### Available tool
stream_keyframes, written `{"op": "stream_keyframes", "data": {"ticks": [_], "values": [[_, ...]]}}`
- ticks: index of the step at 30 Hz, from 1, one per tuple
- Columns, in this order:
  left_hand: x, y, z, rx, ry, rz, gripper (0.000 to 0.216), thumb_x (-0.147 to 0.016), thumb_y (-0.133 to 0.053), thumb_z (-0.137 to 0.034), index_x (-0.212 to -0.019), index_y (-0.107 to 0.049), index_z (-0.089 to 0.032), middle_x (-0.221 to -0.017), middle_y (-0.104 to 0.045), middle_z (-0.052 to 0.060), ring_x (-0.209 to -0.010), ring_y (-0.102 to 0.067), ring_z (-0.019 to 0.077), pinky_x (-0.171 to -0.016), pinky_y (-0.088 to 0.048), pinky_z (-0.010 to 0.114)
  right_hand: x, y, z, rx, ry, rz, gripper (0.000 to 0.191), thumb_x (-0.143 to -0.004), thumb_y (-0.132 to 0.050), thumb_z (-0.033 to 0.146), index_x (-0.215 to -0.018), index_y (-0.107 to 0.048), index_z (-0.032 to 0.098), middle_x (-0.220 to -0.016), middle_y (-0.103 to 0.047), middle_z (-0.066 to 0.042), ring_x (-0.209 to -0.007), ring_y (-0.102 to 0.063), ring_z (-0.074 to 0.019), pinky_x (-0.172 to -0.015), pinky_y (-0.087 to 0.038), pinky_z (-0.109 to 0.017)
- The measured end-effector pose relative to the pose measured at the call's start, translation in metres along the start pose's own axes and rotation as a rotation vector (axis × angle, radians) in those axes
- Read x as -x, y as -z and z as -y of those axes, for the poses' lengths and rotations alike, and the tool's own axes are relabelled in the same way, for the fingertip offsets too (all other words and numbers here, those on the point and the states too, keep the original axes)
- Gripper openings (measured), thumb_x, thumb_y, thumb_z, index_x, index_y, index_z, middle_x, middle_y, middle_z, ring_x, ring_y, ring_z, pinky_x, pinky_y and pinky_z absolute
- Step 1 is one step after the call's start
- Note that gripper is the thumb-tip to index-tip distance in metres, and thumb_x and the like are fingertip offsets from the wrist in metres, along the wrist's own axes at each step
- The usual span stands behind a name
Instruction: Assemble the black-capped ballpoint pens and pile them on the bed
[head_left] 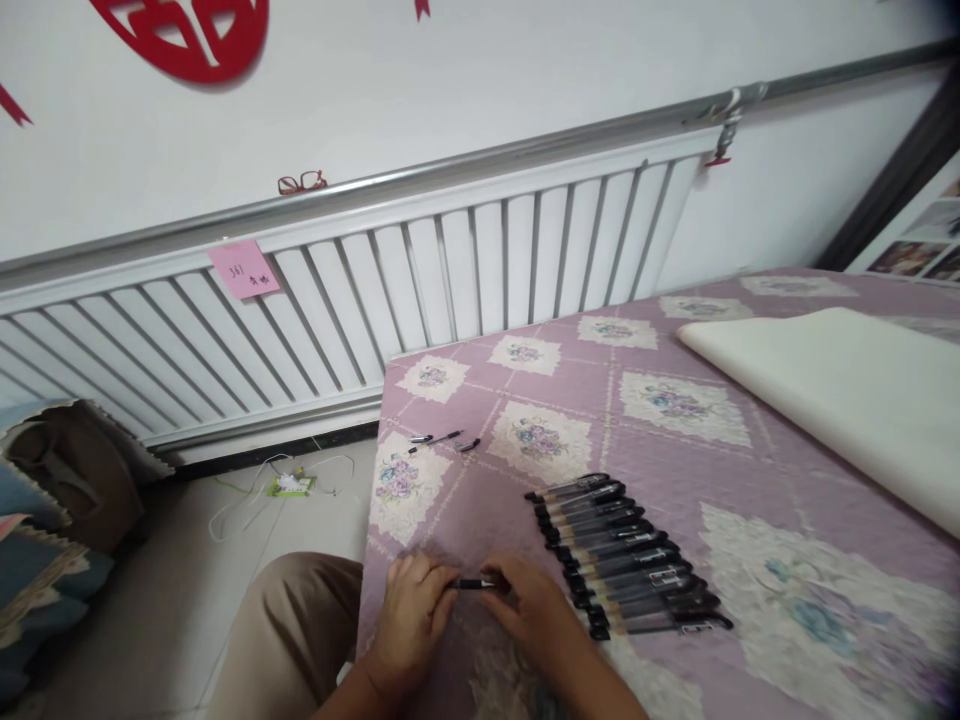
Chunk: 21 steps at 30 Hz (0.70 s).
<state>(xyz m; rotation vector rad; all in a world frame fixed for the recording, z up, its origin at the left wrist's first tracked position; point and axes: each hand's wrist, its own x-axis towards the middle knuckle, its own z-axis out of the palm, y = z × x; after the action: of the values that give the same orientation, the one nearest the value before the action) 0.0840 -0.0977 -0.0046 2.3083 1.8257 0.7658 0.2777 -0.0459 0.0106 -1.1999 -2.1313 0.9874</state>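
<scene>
Low over the purple flowered tablecloth, a pen [472, 584] with a black grip and a pale tip lies level between my hands. My left hand [414, 606] is closed around its rear part, which the fingers hide. At the tip end, the fingers of my right hand [531, 604] are pinched together; whether they grip the tip or something small beside it is partly hidden. Right of my right hand lies a row of several capped clear-barrelled gel pens [630, 555]. Farther back, loose black pen pieces [436, 441], seemingly caps and a thin part, are scattered.
A large cream sheet [832, 370] covers the table's right side. Behind the table [480, 500] runs a white radiator [450, 270] with a pink note [244, 269]; glasses [302, 182] rest on the pipe. A power strip [292, 484] with cables lies on the floor at left.
</scene>
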Motion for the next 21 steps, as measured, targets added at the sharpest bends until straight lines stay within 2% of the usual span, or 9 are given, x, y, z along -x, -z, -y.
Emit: {"op": "stream_keyframes", "data": {"ticks": [2,5,11,13,15,19,21], "values": [[-0.0003,0.0006,0.0000,0.001,-0.004,-0.005,0.018,-0.091,-0.051,-0.024,-0.103,-0.064,-0.026,-0.092,-0.063,0.004,-0.088,-0.056,0.0209,-0.083,-0.043,0.038,0.0005,0.0001,-0.0002,0.027,0.006,0.010,0.011,-0.083,-0.053,0.023,-0.088,-0.063,0.022,-0.088,-0.067,-0.004,-0.084,-0.060,-0.0195,-0.075,-0.043,-0.029],[-0.0003,0.0009,0.0005,0.001,-0.022,-0.004,0.019,-0.091,-0.051,-0.024,-0.104,-0.064,-0.026,-0.093,-0.063,0.003,-0.088,-0.056,0.0208,-0.083,-0.043,0.038,0.0007,0.0001,0.0005,0.079,0.016,0.028,0.019,-0.088,-0.047,0.028,-0.080,-0.063,0.021,-0.085,-0.066,-0.004,-0.082,-0.059,-0.0198,-0.073,-0.042,-0.030],[0.0003,-0.0011,0.0017,0.000,-0.033,-0.021,0.019,-0.091,-0.050,-0.024,-0.104,-0.064,-0.025,-0.092,-0.063,0.004,-0.087,-0.056,0.0206,-0.081,-0.043,0.038,-0.0001,0.0005,0.0012,0.072,-0.006,0.004,0.014,-0.083,-0.055,0.025,-0.095,-0.063,0.022,-0.091,-0.067,-0.004,-0.085,-0.059,-0.0195,-0.075,-0.042,-0.029],[0.0003,-0.0019,0.0018,0.000,-0.026,-0.011,0.018,-0.091,-0.050,-0.024,-0.103,-0.064,-0.025,-0.092,-0.063,0.004,-0.087,-0.056,0.0209,-0.081,-0.043,0.038,-0.0003,0.0006,0.0010,0.091,0.004,0.025,0.012,-0.085,-0.053,0.025,-0.086,-0.064,0.022,-0.088,-0.067,-0.004,-0.084,-0.059,-0.0192,-0.073,-0.042,-0.028],[0.0003,-0.0023,0.0017,0.005,-0.023,0.006,0.018,-0.092,-0.050,-0.025,-0.104,-0.063,-0.025,-0.093,-0.063,0.004,-0.088,-0.055,0.0215,-0.082,-0.042,0.040,0.0000,0.0007,0.0009,0.115,0.001,0.044,0.020,-0.089,-0.047,0.029,-0.079,-0.063,0.022,-0.085,-0.067,-0.004,-0.082,-0.060,-0.0193,-0.071,-0.042,-0.028],[0.0002,-0.0018,0.0013,0.027,-0.006,0.023,0.018,-0.092,-0.048,-0.024,-0.104,-0.062,-0.025,-0.094,-0.063,0.004,-0.089,-0.055,0.0220,-0.083,-0.042,0.041,0.0010,0.0004,0.0007,0.079,-0.003,0.018,0.015,-0.087,-0.051,0.029,-0.093,-0.063,0.023,-0.093,-0.068,-0.005,-0.086,-0.061,-0.0199,-0.075,-0.042,-0.029],[0.0003,-0.0015,0.0013,0.038,-0.008,0.028,0.018,-0.092,-0.048,-0.024,-0.104,-0.062,-0.025,-0.094,-0.063,0.004,-0.090,-0.055,0.0219,-0.084,-0.042,0.040,0.0011,-0.0001,0.0008,0.089,-0.008,0.018,0.013,-0.085,-0.053,0.026,-0.092,-0.063,0.022,-0.093,-0.068,-0.004,-0.087,-0.061,-0.0200,-0.075,-0.042,-0.029]]}}
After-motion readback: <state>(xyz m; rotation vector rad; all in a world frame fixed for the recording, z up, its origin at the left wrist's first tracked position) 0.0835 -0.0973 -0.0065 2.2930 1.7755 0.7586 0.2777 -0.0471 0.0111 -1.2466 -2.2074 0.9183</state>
